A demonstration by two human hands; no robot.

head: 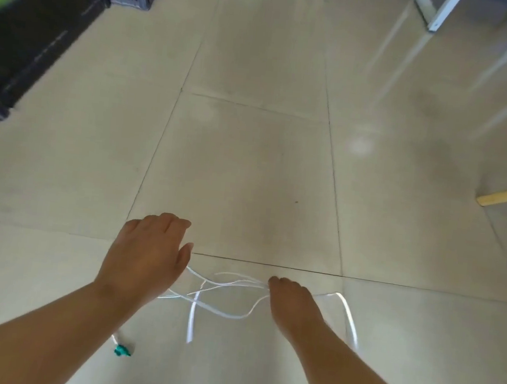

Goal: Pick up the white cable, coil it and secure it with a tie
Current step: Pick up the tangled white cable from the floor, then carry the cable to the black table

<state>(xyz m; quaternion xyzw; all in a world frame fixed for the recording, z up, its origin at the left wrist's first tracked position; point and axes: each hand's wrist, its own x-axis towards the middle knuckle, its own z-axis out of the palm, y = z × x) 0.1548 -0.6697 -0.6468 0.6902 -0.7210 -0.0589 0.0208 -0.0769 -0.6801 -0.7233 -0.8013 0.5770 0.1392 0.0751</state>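
i note my right hand point(289, 302) pinching several cable point(221, 312) strands above the floor point(249, 160), left hand point(148, 256) spread open beside them, so loose loops may tangle or slip out.

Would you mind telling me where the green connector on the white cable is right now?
In the head view, the green connector lies on the tiled floor at the lower left, just beneath the left forearm and left of the loose white cable loops.
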